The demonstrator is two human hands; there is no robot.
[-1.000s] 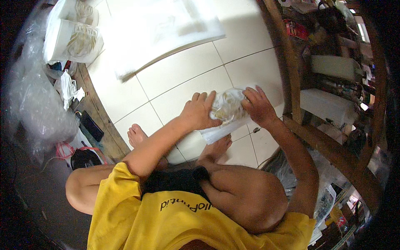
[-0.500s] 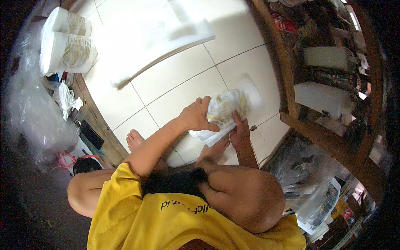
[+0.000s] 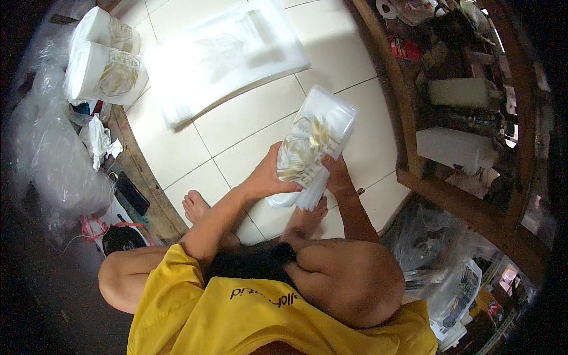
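Between my two hands is a stack of translucent plastic bags with a gold and white print, tilted up over the tiled floor. My left hand grips its left edge, with the thumb lying across the lower front. On the right side my right hand holds the stack, its thumb on the printed face and its other fingers hidden behind. Below my hands the loose ends of the bags fan out. Farther off, a large pile of similar printed plastic sheets lies flat on the floor.
Two white printed rolls stand at the far left, by a bulky clear plastic bundle. A dark phone lies on the wooden board on that side. Wooden shelving full of goods borders the right, with crumpled plastic below it.
The stack has swung from a low, sideways tilt to a more upright one, its far end rising to the left. Both hands still hold it, and its lower ends now spread.
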